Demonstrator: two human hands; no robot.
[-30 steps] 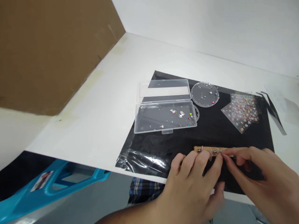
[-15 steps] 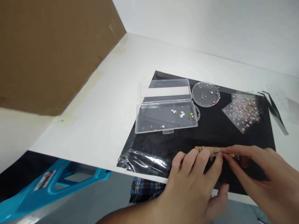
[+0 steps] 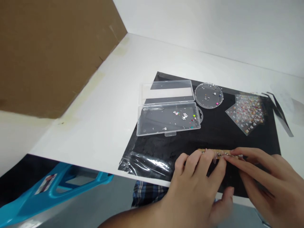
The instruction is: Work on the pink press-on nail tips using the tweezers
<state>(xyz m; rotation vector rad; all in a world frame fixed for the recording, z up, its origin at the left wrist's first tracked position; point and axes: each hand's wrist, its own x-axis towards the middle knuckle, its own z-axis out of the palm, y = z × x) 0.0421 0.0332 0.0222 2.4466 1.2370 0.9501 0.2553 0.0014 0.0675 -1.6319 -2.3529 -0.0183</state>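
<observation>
Wooden strip [image 3: 215,150] — partly hidden by left hand [image 3: 198,177], tweezers [image 3: 280,114] beyond.

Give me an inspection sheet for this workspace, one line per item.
Surface: black sheet on white table, wrinkled at near-left.
Job's things: narrow tan strip with small shiny pieces, partly hidden.
Clutter: open clear box and round dish, both holding small charms; overlapping sticker sheets; tweezers.
Grippers: left hand and right hand, fingers at the strip.
Cables: nothing seen.
Surroundings: brown panel, blue plastic object.
</observation>
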